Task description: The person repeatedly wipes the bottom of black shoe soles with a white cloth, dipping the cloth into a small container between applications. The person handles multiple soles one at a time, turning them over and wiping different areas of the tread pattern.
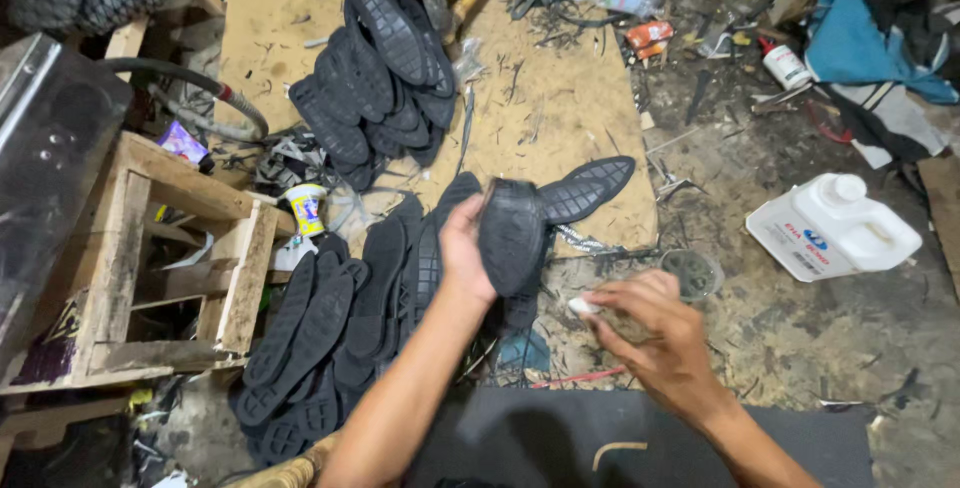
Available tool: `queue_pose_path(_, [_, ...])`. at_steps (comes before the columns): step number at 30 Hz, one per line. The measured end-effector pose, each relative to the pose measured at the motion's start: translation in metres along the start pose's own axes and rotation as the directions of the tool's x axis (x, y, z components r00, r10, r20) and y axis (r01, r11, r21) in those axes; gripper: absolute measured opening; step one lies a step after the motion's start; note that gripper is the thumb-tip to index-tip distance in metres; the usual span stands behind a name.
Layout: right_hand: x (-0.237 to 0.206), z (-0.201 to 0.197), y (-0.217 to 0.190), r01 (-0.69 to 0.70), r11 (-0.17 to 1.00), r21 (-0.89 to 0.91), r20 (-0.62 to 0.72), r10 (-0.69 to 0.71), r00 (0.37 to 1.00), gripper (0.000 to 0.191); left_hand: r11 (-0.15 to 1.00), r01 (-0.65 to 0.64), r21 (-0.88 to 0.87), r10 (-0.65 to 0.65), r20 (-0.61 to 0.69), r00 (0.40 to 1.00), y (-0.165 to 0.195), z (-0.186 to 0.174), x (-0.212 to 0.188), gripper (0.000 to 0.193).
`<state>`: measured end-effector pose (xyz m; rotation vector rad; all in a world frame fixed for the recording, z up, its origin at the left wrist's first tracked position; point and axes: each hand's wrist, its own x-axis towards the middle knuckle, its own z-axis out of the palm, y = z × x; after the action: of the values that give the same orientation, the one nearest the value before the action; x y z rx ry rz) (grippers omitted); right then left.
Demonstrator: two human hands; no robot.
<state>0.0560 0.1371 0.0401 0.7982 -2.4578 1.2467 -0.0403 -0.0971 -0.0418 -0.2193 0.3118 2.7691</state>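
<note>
Over cluttered floor, left hand [462, 248] grips upright black sole [511, 236], lengthwise vertical; right hand [655, 333] pinches white wad [582, 305].

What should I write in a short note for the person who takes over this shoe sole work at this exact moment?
Left hand: holds one black rubber sole up, tread showing.
Right hand: pinches a small white piece in its fingertips, just right of that sole.
Small round dish: on the floor just past the right hand; white jug further right.
One sole pile lies on the board ahead, another pile at the left by the wooden crate.
How many soles are finished cannot be told.
</note>
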Motion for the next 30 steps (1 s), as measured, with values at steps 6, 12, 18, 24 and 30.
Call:
queue_pose_path(6, [-0.003,-0.016,0.005,-0.245,0.969,0.019,-0.079,0.246,0.966,0.030,0.794,-0.503,0.342,0.536,-0.003,0.844,0.151,0.041,0.073,0.031])
queue_pose_path(12, [-0.002,-0.013,0.005,-0.286,0.956,0.059,-0.093,0.290,0.952,0.028,0.191,-0.532,0.825,0.856,0.124,0.501,0.145,0.008,0.117,0.037])
queue_pose_path(18, [0.001,-0.020,0.010,-0.526,0.837,0.154,-0.045,0.537,0.842,0.031,-0.714,-0.117,0.691,0.195,0.356,0.914,0.008,-0.068,0.059,0.072])
queue_pose_path(24, [-0.004,-0.047,0.031,-0.479,0.863,0.159,-0.015,0.488,0.873,0.028,-0.835,-0.061,0.548,0.076,0.224,0.972,0.006,-0.071,0.036,0.071])
queue_pose_path(30, [0.007,-0.088,0.067,-0.573,0.818,0.045,0.139,0.563,0.815,0.025,-0.777,-0.314,0.545,-0.106,0.378,0.920,0.026,-0.038,0.022,0.063])
